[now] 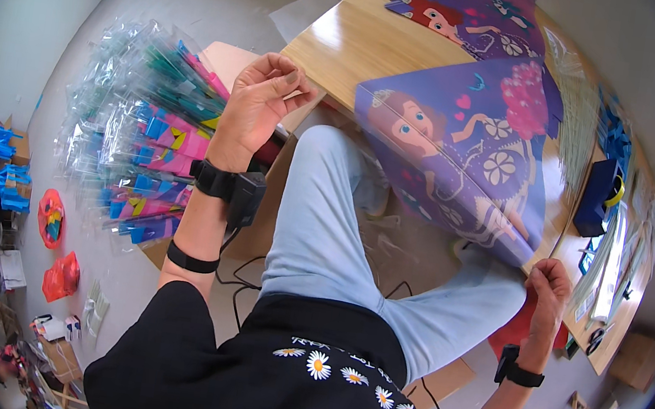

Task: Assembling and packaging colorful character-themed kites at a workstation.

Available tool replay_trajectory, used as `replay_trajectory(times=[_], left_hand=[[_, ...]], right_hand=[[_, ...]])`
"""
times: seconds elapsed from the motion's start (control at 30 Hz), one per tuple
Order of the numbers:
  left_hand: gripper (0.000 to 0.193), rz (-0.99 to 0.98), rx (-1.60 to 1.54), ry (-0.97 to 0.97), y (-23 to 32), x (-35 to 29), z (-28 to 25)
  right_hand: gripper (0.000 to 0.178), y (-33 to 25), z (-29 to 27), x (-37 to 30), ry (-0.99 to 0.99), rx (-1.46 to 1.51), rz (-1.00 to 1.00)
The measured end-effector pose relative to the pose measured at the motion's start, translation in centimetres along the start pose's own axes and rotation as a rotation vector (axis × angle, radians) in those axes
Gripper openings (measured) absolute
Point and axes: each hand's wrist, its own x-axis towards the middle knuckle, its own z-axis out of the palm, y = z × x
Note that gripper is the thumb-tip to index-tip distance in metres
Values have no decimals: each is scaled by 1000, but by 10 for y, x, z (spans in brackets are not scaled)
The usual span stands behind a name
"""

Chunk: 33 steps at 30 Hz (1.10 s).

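A purple kite sail [469, 153] printed with a cartoon princess spreads over the table edge and above my knees. Its lower right corner is pinched in my right hand [547, 298], with the fingers curled closed. My left hand [262, 103] is raised to the left of the sail, apart from it. There the thumb and fingertips come together; whatever may be between them is too small to make out. Behind, a second matching purple kite sail [486, 26] lies on the wooden table [352, 32].
Left of me are many kites in clear sleeves [144, 137]. Thin pale rods [570, 113], a dark blue tape dispenser [594, 198] and scissors [595, 341] lie along the table's right side. Red plastic bags [62, 278] rest on the floor. Black cables [237, 280] run near my legs.
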Motion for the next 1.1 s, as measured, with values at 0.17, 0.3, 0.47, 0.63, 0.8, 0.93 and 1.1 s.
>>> replay_trajectory(times=[0.17, 0.3, 0.47, 0.63, 0.8, 0.93, 1.1], left_hand=[[5, -71, 70, 121, -12, 24, 1], [7, -104, 163, 119, -26, 47, -18], [9, -142, 400, 168, -51, 73, -22], [14, -63, 542, 145, -62, 89, -36], [13, -117, 523, 175, -53, 97, -34], [10, -151, 525, 159, -54, 103, -35], [9, -164, 566, 169, -51, 104, -36]], right_hand=[[5, -8, 6, 19, -12, -24, 75], [4, -4, 8, 35, -37, -22, 44], [6, 6, 3, 53, -30, -91, 40], [9, 4, 13, 68, -16, -144, 3], [6, 21, 14, 93, -32, -137, 72], [3, 25, 21, 97, -26, 43, 218], [4, 32, 29, 107, 39, 54, 287]])
